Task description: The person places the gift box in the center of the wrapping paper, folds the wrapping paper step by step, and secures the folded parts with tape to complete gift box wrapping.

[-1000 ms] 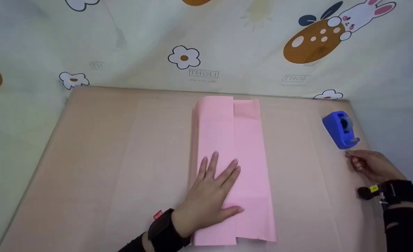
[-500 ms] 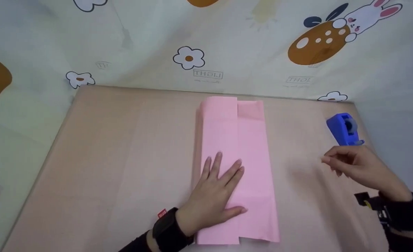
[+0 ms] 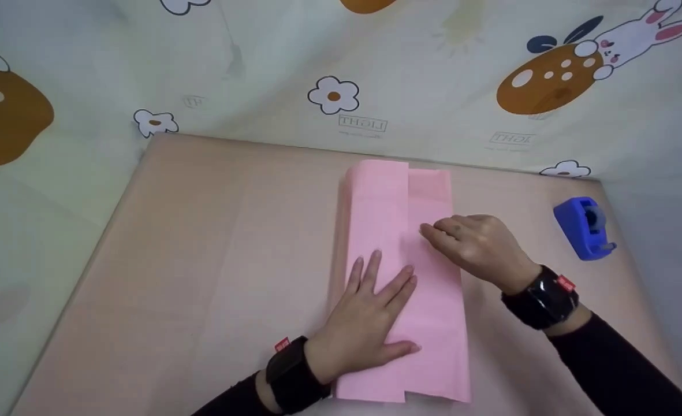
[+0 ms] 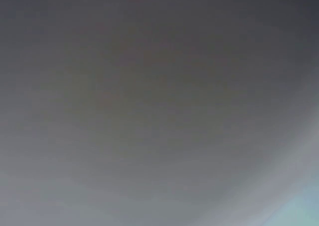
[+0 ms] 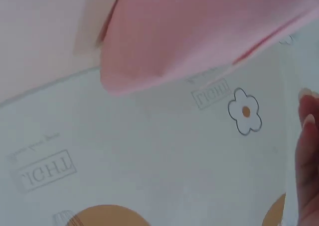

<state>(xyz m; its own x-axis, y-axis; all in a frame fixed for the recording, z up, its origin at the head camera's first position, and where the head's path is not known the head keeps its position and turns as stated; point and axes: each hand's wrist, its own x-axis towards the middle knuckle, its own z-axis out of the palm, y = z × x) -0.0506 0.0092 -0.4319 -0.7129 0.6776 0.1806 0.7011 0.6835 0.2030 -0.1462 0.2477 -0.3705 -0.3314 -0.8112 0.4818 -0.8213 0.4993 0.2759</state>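
A long folded sheet of pink paper [image 3: 378,214] lies upright in the head view, its left flap overlapping the right part along a straight edge. Spread fingers of my left hand [image 3: 366,323] press flat on its lower half, across that edge. My right hand [image 3: 473,245] is over the paper's right part, thumb and forefinger pinched together close to the edge. In the right wrist view, a pale see-through strip of tape [image 5: 291,176] shows beside the fingertips [image 5: 309,123]; the paper's rounded fold is above. The left wrist view is dark blur.
A blue tape dispenser [image 3: 577,228] stands at the right of the table [image 3: 202,242], near its edge. Behind the table hangs a pale cloth [image 3: 248,69] printed with flowers and rabbits.
My right hand has moved left from beside the tape dispenser to over the pink paper, still pinching. My left hand has stayed pressed on the paper; the head view has shifted slightly.
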